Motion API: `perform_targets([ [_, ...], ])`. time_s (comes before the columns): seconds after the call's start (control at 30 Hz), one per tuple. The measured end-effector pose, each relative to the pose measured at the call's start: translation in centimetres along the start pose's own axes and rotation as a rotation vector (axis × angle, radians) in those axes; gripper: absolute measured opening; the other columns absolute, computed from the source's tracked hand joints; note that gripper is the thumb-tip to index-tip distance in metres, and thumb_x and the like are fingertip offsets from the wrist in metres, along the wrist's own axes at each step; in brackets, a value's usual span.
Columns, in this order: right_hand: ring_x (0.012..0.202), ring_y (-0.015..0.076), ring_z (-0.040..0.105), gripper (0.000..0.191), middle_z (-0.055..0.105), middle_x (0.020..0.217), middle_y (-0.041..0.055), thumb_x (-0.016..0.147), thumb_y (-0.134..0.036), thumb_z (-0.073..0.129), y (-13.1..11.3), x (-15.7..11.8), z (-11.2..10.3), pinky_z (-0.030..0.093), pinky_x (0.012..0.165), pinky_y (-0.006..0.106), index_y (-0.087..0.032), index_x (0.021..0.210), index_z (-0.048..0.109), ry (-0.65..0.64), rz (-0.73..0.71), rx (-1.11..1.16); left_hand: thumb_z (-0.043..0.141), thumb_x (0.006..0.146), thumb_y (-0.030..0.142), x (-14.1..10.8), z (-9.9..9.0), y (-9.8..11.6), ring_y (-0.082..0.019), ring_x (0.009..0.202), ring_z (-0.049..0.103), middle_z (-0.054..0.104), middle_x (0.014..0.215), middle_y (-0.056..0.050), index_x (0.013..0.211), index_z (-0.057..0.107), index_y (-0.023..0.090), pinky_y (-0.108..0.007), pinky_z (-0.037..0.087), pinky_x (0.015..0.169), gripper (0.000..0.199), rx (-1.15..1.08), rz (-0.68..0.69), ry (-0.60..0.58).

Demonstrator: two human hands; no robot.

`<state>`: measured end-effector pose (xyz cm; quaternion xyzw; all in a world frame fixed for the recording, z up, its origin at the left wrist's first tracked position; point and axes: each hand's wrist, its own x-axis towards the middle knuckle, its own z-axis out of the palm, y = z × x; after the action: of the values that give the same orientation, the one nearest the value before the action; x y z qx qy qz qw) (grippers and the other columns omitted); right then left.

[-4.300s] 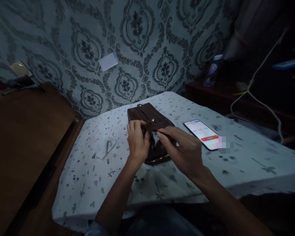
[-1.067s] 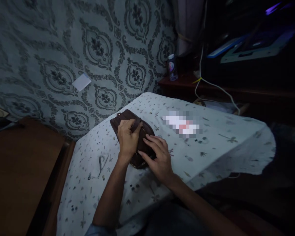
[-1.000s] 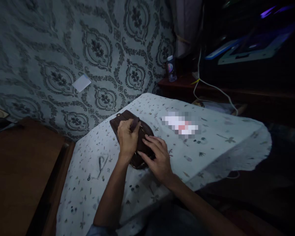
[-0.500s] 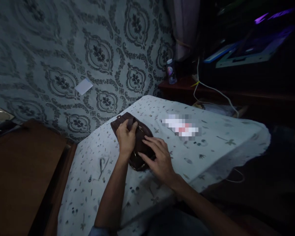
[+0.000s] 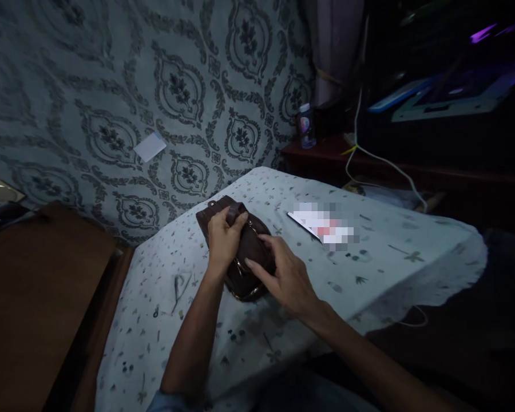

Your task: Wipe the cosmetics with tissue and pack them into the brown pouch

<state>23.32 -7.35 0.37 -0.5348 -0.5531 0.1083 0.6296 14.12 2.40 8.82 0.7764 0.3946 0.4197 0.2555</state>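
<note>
A dark brown leather bag (image 5: 249, 258) with metal zips lies on the white patterned cloth (image 5: 154, 343). My left hand (image 5: 224, 237) is closed on the bag's upper part, thumb and fingers pinching a strap or flap there. At the bag's right side is my right hand (image 5: 288, 274), thumb and fingers apart, their tips touching the bag near a zip. Right of the bag lies a phone (image 5: 302, 224), its lit screen pixelated.
Patterned wallpaper (image 5: 180, 86) rises behind, with a white switch plate (image 5: 150, 147). A bottle (image 5: 306, 127) stands on a red-brown shelf (image 5: 335, 147) beside a white cable (image 5: 386, 158). Brown wood (image 5: 38, 286) borders the left side.
My right hand's fingers have drawn closer together at the bag's right edge. My left hand keeps its hold. The view has shifted slightly, and the phone's dark edge shows more.
</note>
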Motion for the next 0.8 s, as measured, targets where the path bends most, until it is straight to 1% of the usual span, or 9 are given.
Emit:
perform_targets([
  [0.13,0.063,0.0183,0.066,0.034,0.070,0.080,0.0035,0.090,-0.049,0.055,-0.5,-0.6,0.5,0.055,0.058,0.031,-0.021,0.110,0.052,-0.082,0.353,0.520,0.063,0.080,0.036,-0.1,-0.2,0.0,-0.010,0.057,0.040,0.045,0.059,0.005,0.064,0.051,0.019,-0.022,0.034,0.055,0.026,-0.034,-0.029,-0.012],
  [0.23,0.051,0.0151,0.060,0.029,0.061,0.063,-0.0010,0.093,-0.047,0.045,-0.5,-0.8,0.5,0.047,0.046,0.025,-0.020,0.095,0.054,-0.173,0.439,0.753,0.064,0.078,0.036,0.0,-0.5,0.1,-0.010,0.056,0.040,0.046,0.059,0.005,0.064,0.052,0.019,-0.022,0.033,0.054,0.025,-0.099,-0.059,-0.038],
  [0.3,0.051,0.0132,0.056,0.027,0.060,0.063,-0.0015,0.092,-0.040,0.045,-0.5,-0.6,-0.1,0.044,0.047,0.024,-0.018,0.100,0.058,-0.222,0.367,0.652,0.065,0.076,0.036,0.2,-0.8,0.1,-0.010,0.056,0.040,0.046,0.058,0.005,0.063,0.053,0.018,-0.022,0.033,0.054,0.025,-0.138,-0.072,-0.071],
  [0.37,0.051,0.0126,0.053,0.034,0.060,0.064,-0.0022,0.091,-0.033,0.045,-0.4,-0.2,-1.1,0.042,0.049,0.024,-0.016,0.116,0.059,-0.329,0.274,0.494,0.065,0.075,0.036,0.5,-1.0,0.1,-0.010,0.056,0.040,0.047,0.058,0.005,0.063,0.054,0.018,-0.022,0.034,0.054,0.024,-0.151,-0.076,-0.108],
  [0.43,0.053,0.0138,0.054,0.047,0.061,0.064,-0.0029,0.087,-0.026,0.045,-0.2,0.0,-1.8,0.041,0.050,0.025,-0.017,0.132,0.052,-0.447,0.201,0.343,0.066,0.074,0.037,0.7,-1.2,0.0,-0.010,0.057,0.041,0.047,0.058,0.005,0.062,0.055,0.018,-0.022,0.035,0.055,0.025,-0.143,-0.073,-0.132],
  [0.5,0.055,0.0155,0.056,0.065,0.062,0.063,-0.0041,0.081,-0.019,0.046,0.0,-0.1,-1.9,0.041,0.051,0.025,-0.017,0.146,0.041,-0.494,0.149,0.133,0.067,0.073,0.038,0.9,-1.3,-0.1,-0.010,0.057,0.041,0.047,0.058,0.005,0.062,0.055,0.018,-0.022,0.035,0.056,0.025,-0.137,-0.073,-0.144],
  [0.57,0.053,0.0171,0.058,0.075,0.065,0.064,-0.0030,0.078,-0.016,0.047,0.4,-0.6,-1.3,0.039,0.052,0.026,-0.015,0.152,0.032,-0.460,0.091,-0.139,0.067,0.072,0.039,0.9,-1.3,-0.2,-0.010,0.056,0.041,0.047,0.058,0.005,0.063,0.054,0.018,-0.022,0.035,0.055,0.026,-0.143,-0.083,-0.156],
  [0.67,0.049,0.0200,0.060,0.073,0.071,0.067,0.0042,0.083,-0.018,0.047,0.8,-1.7,0.3,0.037,0.048,0.028,-0.009,0.153,0.028,-0.369,0.003,-0.470,0.068,0.071,0.039,0.8,-1.4,-0.3,-0.010,0.055,0.040,0.046,0.057,0.006,0.063,0.055,0.018,-0.022,0.035,0.054,0.026,-0.136,-0.094,-0.161],
  [0.8,0.045,0.0218,0.061,0.070,0.071,0.063,0.0065,0.086,-0.019,0.046,0.9,-3.0,2.0,0.036,0.044,0.030,-0.004,0.152,0.028,-0.228,-0.036,-0.600,0.067,0.072,0.040,0.6,-1.6,-0.4,-0.010,0.055,0.039,0.046,0.056,0.006,0.063,0.056,0.018,-0.022,0.033,0.054,0.026,-0.111,-0.087,-0.160],
])
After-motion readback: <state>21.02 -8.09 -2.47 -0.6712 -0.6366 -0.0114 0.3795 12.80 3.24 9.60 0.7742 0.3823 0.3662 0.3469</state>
